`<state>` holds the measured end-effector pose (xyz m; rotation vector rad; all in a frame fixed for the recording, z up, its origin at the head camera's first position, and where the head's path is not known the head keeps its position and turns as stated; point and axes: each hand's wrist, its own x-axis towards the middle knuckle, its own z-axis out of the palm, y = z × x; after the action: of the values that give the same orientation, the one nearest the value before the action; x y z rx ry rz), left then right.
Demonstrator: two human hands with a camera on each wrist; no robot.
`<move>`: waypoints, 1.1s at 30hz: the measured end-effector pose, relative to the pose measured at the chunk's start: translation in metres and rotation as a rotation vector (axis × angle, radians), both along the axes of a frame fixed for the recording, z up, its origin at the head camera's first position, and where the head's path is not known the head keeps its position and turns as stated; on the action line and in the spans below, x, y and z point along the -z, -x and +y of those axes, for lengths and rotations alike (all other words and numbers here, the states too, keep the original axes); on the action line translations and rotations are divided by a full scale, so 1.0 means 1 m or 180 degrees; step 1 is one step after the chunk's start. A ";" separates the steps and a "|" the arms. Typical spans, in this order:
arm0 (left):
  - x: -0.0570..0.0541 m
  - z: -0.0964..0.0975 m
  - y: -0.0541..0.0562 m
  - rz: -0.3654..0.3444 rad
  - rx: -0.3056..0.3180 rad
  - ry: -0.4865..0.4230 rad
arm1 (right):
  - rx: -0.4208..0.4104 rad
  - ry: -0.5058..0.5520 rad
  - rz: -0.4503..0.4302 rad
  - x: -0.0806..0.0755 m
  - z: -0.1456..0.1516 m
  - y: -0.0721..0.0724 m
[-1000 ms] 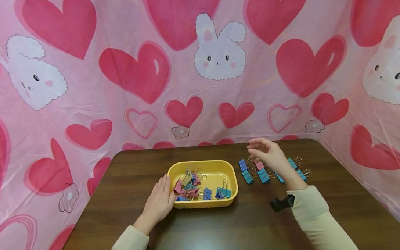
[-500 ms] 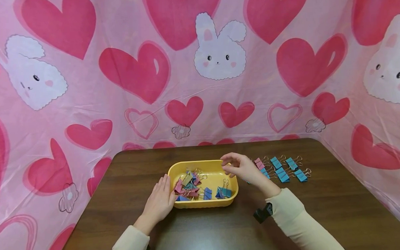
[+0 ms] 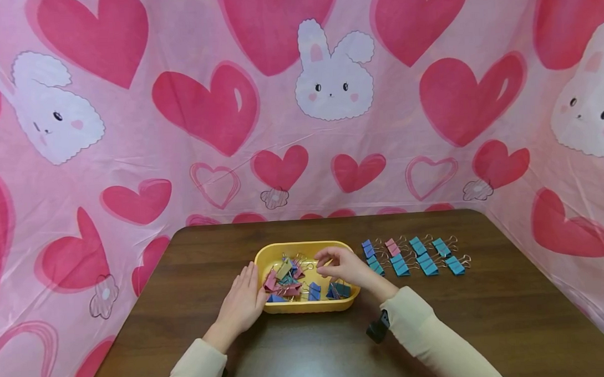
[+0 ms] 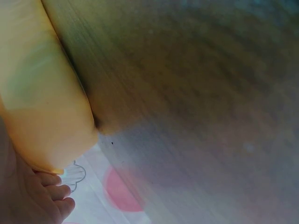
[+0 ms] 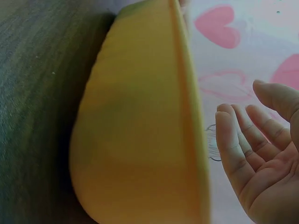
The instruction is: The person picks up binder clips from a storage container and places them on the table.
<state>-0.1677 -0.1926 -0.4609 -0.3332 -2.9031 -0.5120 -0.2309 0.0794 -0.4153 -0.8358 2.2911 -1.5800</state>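
A yellow plastic tray (image 3: 306,307) stands on the table with binder clips heaped at its left end, among them a yellow binder clip (image 3: 283,270) and a pink binder clip (image 3: 270,281). Nearer its front lie a blue binder clip (image 3: 314,292) and a teal binder clip (image 3: 343,290). My left hand (image 3: 242,299) rests along the tray's left wall with straight fingers. Over the tray's right half is my right hand (image 3: 347,266), its fingers loosely bent, thumb apart. In the right wrist view that hand (image 5: 261,154) is empty, above the rim.
Right of the tray, binder clips lie in two rows on the dark wooden table (image 3: 297,349). The back row has a blue clip (image 3: 368,249), a pink clip (image 3: 392,247) and teal ones; the front row is teal. A pink patterned cloth (image 3: 330,143) hangs around the table.
My right hand has moved left and downward, from above the rows of clips to over the tray, uncovering the rows. The left hand stays against the tray.
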 end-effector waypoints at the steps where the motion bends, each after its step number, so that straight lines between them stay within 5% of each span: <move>1: 0.000 0.000 0.000 0.0004 0.0002 0.0002 | -0.0020 -0.0002 0.0010 0.002 -0.002 0.001; 23: -0.001 0.000 -0.001 -0.0001 0.0017 -0.0040 | -0.0230 -0.0630 -0.0077 0.029 -0.031 0.002; 33: -0.002 0.000 -0.001 -0.0021 0.0026 -0.0024 | -0.0230 -0.0566 -0.0208 0.033 -0.032 0.002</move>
<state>-0.1671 -0.1924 -0.4592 -0.3430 -2.9067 -0.5262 -0.2330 0.0477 -0.4481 -0.8003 2.2874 -1.3307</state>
